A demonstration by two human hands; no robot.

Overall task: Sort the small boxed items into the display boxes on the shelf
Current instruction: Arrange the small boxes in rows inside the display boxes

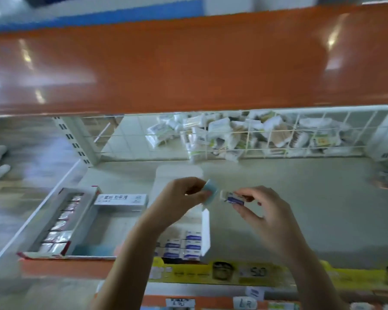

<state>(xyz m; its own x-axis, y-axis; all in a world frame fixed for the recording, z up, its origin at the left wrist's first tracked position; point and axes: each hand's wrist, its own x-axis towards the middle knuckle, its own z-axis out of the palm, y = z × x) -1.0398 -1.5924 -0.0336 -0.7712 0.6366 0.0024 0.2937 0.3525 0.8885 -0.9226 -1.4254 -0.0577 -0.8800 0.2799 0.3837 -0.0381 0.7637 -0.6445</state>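
Long red-edged white display box (61,222) at the shelf's left edge. Our left hand (184,198) pinches a pale blue small box (211,190); below it, an open white carton (188,238) of blue-labelled boxes. Our right hand (259,211) pinches a blue-and-white small box (233,199). Bare grey shelf (311,209) rightward.

Small blue-white boxes (189,245) upright in rows, open white display box (206,229)
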